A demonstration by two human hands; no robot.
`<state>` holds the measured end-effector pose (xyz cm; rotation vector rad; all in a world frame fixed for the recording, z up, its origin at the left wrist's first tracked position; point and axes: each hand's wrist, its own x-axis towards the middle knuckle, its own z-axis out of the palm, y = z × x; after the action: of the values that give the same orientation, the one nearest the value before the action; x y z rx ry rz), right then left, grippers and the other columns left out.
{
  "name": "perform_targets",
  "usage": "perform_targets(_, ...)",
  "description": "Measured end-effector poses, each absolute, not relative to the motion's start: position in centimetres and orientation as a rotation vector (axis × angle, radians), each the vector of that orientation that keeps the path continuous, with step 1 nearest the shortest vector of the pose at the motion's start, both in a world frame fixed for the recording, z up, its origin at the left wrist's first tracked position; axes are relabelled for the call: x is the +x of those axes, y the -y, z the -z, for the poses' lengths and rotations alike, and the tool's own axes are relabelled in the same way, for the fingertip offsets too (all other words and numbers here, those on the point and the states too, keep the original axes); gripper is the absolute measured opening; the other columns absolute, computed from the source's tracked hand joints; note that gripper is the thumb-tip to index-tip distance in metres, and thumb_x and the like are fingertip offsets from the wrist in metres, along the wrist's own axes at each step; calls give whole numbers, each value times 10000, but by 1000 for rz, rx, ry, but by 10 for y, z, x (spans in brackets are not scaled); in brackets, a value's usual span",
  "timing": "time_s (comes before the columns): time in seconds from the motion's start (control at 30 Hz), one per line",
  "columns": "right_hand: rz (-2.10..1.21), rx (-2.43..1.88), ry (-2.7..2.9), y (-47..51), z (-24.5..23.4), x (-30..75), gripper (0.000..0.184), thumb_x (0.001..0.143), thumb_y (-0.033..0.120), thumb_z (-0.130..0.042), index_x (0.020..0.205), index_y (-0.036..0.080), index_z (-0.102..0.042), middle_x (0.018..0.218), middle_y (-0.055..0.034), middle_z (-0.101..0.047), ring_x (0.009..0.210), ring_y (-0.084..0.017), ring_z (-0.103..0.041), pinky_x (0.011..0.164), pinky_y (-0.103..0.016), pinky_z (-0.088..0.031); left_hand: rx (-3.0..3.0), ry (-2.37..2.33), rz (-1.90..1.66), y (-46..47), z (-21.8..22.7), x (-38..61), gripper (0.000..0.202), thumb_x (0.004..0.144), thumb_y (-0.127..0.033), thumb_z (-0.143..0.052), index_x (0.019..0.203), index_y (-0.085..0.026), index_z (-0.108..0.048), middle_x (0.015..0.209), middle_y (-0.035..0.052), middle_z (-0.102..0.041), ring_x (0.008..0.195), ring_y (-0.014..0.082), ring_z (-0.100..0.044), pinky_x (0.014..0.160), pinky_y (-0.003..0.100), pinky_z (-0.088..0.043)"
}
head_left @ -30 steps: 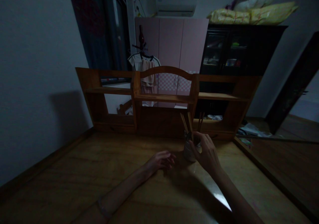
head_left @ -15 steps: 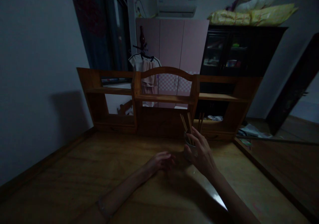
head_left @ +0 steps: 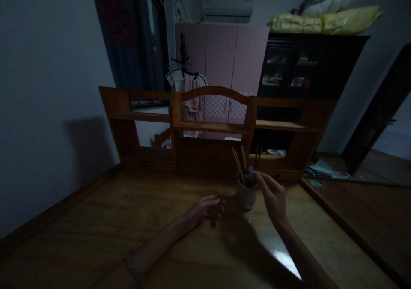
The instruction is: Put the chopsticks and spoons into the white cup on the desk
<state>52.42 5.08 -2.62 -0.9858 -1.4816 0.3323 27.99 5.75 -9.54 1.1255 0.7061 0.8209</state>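
Note:
A light-coloured holder with small holes stands upright on the wooden tabletop. Several chopsticks lean out of it in different directions. At the holder's right rim, my right hand is closed in a pinch at a greyish, rounded piece that looks like the head of a spoon; its lower part is hidden in the holder. My left hand rests on the table left of the holder, apart from it, fingers loosely stretched and holding nothing.
Along the table's far edge runs a wooden shelf unit with open compartments. A wall borders the left side. Behind are a pink wardrobe, hanging clothes and a dark cabinet.
My right hand has moved from over the front of the holder to its right rim, and its thumb and fingers have come together at the spoon. My left hand has barely moved.

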Motion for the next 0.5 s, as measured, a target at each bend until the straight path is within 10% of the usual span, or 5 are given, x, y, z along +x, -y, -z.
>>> perform_targets(0.23,-433,-965,1355,-56,23,536,338,902,428,-561,705,158,-617,686,-10,-615,681,-172,-569,632,-254,-417,1135,-688,-828,-61,102,281,390,809,-438,-618,995,-97,-660,861,105,-648,677,172,-635,645,283,-482)
perform_targets(0.5,-501,-877,1297,-58,27,526,235,862,393,-640,882,204,-502,804,-12,-619,763,-182,-602,690,-268,-460,1130,-681,-817,-62,102,280,384,810,-435,-615,994,-102,-664,871,108,-649,678,166,-629,651,283,-489)
